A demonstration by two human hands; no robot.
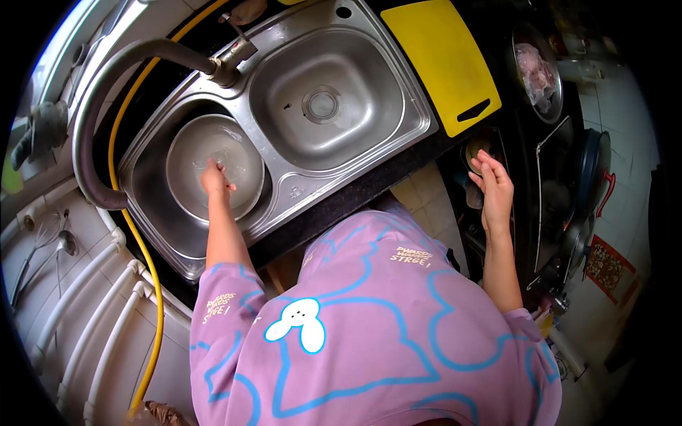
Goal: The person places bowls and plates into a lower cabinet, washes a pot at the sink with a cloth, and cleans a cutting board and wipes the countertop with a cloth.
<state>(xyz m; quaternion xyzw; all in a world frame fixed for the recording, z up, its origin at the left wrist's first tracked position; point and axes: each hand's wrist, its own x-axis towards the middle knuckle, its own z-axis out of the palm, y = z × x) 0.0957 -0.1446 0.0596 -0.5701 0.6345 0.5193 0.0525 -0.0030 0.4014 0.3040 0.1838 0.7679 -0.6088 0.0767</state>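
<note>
A round metal bowl [183, 181] sits in the left basin of the steel sink, with what looks like clear water inside. Over the middle of the bowl is my left hand [215, 177], its fingers curled inward. Whatever they may hold is hidden or too small to make out. My right hand [494, 181] is raised in front of the counter at the right, palm turned inward. Its fingers are loosely bent and apart, with nothing visible in them. The yellow cutting board [442, 60] lies just beyond it.
The sink's right basin [284, 135] has a drain and a small dark speck. A curved faucet [145, 53] arches over the left side, with a yellow hose [158, 312] running down nearby. A metal dish [558, 89] holds bagged, pinkish food. Pans [597, 174] stand at far right.
</note>
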